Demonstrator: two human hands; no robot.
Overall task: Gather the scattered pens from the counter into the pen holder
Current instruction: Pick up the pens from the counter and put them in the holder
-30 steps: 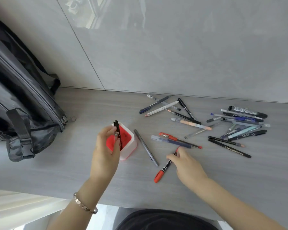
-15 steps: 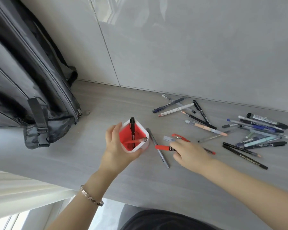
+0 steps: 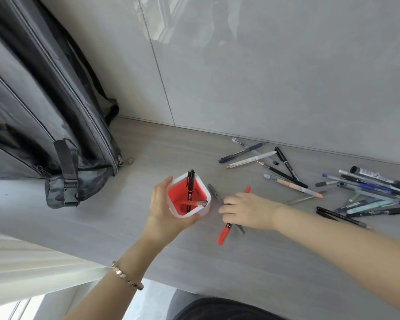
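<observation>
Pen holder (image 3: 203, 210): square white shell, glossy red inside, frame centre on the grey woodgrain counter (image 3: 102, 218), left hand (image 3: 164, 209) cupped around it. Right hand (image 3: 247, 210) curled over a red-capped marker (image 3: 222, 234) and grey pen (image 3: 214, 191). Loose pens (image 3: 365, 188) scattered right.
</observation>
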